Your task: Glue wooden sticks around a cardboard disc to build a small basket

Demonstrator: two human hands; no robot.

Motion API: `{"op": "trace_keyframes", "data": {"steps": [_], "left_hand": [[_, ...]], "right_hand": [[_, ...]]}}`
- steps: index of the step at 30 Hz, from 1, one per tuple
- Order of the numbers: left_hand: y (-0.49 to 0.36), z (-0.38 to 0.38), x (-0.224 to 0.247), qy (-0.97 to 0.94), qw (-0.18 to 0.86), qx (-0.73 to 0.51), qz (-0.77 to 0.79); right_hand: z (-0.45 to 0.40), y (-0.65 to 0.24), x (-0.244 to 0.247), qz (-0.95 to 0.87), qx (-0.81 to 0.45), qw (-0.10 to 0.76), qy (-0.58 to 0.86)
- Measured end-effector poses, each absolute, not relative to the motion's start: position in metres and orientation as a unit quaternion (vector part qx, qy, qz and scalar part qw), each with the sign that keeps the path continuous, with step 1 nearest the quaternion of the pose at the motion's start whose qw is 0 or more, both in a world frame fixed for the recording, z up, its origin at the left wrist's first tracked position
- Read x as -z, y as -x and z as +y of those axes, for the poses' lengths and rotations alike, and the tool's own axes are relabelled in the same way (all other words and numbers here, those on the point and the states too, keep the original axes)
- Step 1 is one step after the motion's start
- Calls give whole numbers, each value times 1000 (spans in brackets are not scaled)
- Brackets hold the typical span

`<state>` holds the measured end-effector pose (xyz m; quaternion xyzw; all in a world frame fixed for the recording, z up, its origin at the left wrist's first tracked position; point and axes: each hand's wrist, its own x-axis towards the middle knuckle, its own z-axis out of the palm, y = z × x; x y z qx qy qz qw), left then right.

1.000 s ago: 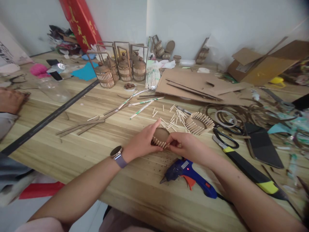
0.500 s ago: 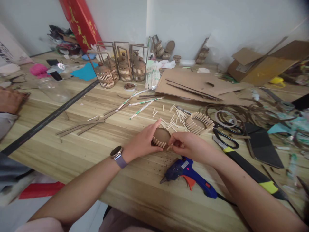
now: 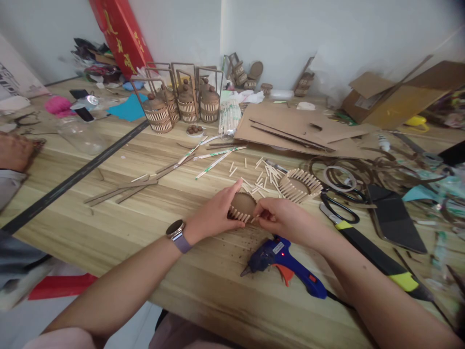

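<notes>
A round brown base point(image 3: 244, 202) with short wooden sticks standing along its near rim is gripped by my left hand point(image 3: 216, 209), thumb in front and fingers behind. At the base's right edge, my right hand point(image 3: 274, 215) pinches a small wooden stick, mostly hidden by the fingertips. Loose short sticks point(image 3: 260, 182) lie just behind both hands. A second round base ringed with sticks point(image 3: 301, 185) rests to the right of them. The blue glue gun point(image 3: 271, 253) lies in front of my right hand, its nozzle pointing left.
Black scissors point(image 3: 341, 206), a yellow-black cutter point(image 3: 374, 252) and a phone point(image 3: 396, 218) lie on the right. Finished small baskets point(image 3: 189, 106) stand at the back beside a cardboard sheet point(image 3: 279, 128). Another person's hand point(image 3: 15, 151) rests at the far left.
My right hand has shifted very slightly, its fingertips still at the base's right edge. My left hand and the base look unmoved.
</notes>
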<state>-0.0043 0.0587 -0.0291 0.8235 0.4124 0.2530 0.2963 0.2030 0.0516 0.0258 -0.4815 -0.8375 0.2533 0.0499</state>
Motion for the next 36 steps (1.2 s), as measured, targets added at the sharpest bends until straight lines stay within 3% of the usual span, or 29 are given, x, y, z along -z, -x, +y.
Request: {"op": "trace_keyframes", "data": {"steps": [23, 26, 30, 36], "left_hand": [[4, 58, 29, -824, 292, -249, 417], [4, 58, 29, -825, 289, -249, 416], [5, 59, 31, -827, 287, -253, 412], [5, 59, 32, -832, 279, -257, 406]], "right_hand": [[56, -212, -24, -873, -214, 61, 435], [65, -225, -26, -859, -151, 82, 483], [75, -228, -19, -825, -22, 14, 565], [78, -210, -2, -811, -2, -42, 583]]}}
